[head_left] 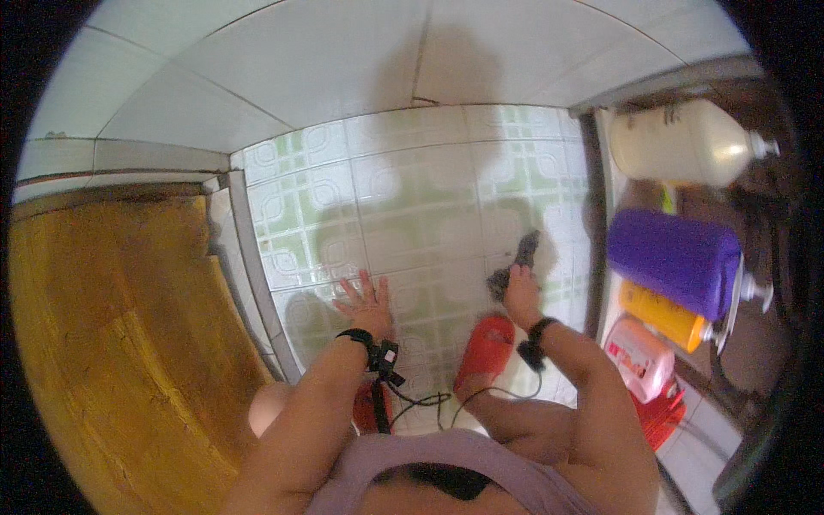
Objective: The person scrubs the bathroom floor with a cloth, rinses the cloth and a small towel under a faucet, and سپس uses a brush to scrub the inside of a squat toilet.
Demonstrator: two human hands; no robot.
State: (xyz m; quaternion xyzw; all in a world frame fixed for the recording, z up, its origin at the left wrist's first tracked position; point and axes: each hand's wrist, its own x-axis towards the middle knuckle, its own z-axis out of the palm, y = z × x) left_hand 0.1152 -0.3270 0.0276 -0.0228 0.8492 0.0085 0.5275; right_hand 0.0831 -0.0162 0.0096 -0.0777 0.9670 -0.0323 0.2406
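Observation:
My left hand [370, 309] is held over the patterned tile floor [322, 193] with its fingers spread and nothing in it; whether it touches the tiles I cannot tell. In my right hand [524, 296] is a dark, blurred object [526, 250], perhaps a cloth or a brush, low over the floor. Part of it shows beyond the fingertips and part to the left of them. Both wrists wear black straps with small devices, joined to thin black cables [425, 400]. A red slipper [487, 347] is on the foot just below my right hand.
Along the right side lie a large whitish pump bottle [682, 143], a purple cloth [673, 261], an orange bottle [663, 315], a pink container [638, 357] and a red plastic item [663, 421]. A yellow-brown panel [122, 322] fills the left. Tiled wall [309, 71] bounds the far side.

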